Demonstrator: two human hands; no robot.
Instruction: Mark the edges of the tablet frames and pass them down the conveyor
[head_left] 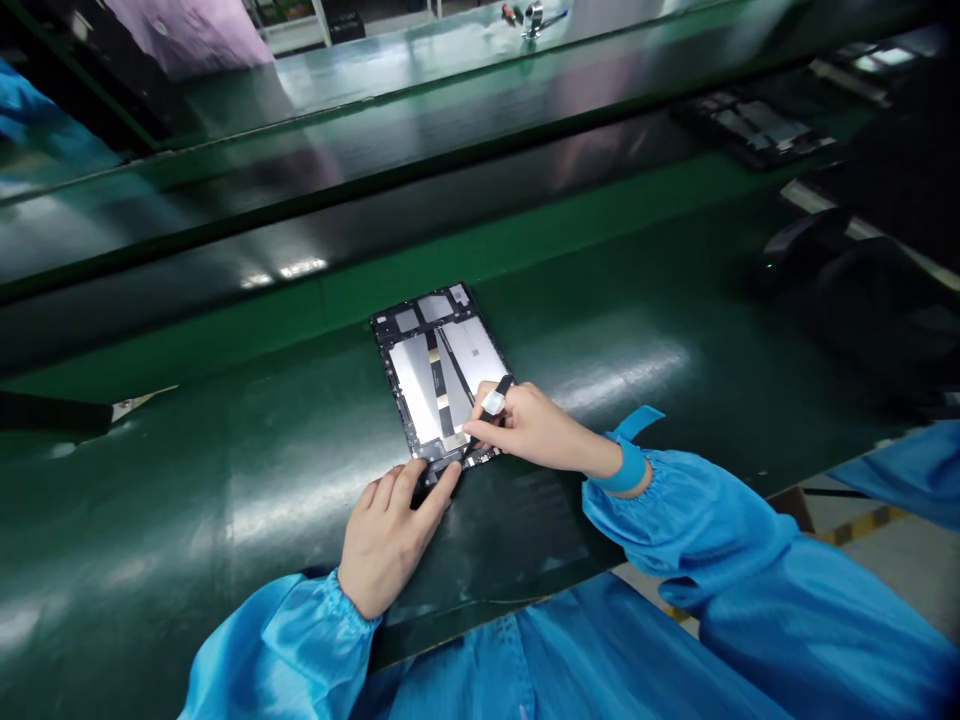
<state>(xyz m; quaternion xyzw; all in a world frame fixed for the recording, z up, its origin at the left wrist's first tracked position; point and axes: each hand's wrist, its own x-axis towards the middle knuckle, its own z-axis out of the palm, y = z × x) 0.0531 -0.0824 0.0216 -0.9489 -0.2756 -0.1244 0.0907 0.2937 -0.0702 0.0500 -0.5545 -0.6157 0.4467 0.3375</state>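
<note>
A black-framed tablet chassis [442, 325] with silver shield plates [412, 385] is laid flat on a glossy dark-green bench mat [225, 500], directly ahead of the person. A slim black pen-shaped tool [506, 384] with a white tag is held in a narrow grip by the right hand [529, 425], tip at the chassis's lower edge. The left hand [394, 535] is rested on that lower end, fingers loosely curled, nothing visibly gripped.

Beyond the fingers [480, 430], glossy green belts [420, 130] run across under bright reflected light; right of them lies pale floor [892, 570] with yellow-black tape [855, 527]
</note>
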